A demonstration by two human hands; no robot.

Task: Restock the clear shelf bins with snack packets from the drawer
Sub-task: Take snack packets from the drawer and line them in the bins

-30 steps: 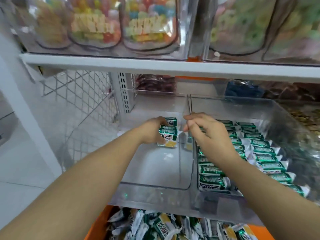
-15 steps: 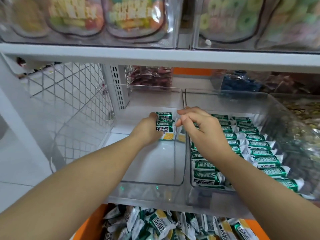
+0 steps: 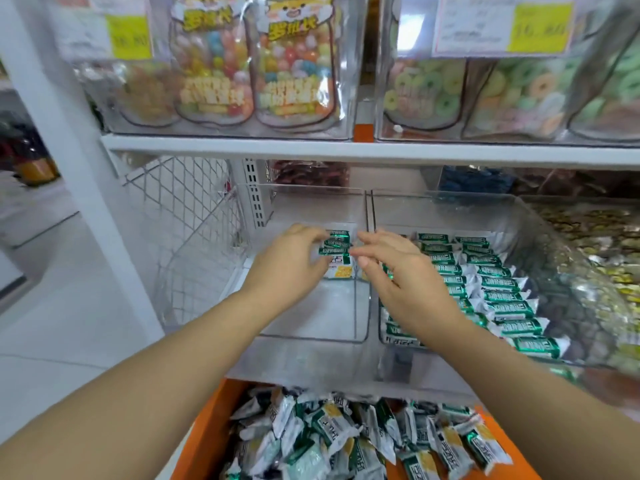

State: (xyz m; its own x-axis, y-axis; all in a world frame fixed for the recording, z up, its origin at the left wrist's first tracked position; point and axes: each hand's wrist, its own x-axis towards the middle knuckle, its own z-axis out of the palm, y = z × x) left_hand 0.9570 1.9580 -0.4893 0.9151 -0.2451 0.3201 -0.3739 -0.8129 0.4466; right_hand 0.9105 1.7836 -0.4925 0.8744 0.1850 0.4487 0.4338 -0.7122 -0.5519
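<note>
the left hand (image 3: 294, 268) grips a small stack of green snack packets (image 3: 336, 249) at the back of the left clear bin (image 3: 311, 320). the right hand (image 3: 401, 282), fingers nearly straight, touches the stack's right edge, just beside the packet-filled right bin (image 3: 519, 216). loose packets fill the orange drawer (image 3: 207, 427) below.

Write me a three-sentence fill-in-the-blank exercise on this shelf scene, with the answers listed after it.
1. The left hand holds a small stack of packets at the ____ of the left bin.
2. Tidy rows of packets fill the neighbouring bin on the ____.
3. Loose packets lie heaped in the ____ drawer below the shelf.

Missing words: back; right; orange
</note>
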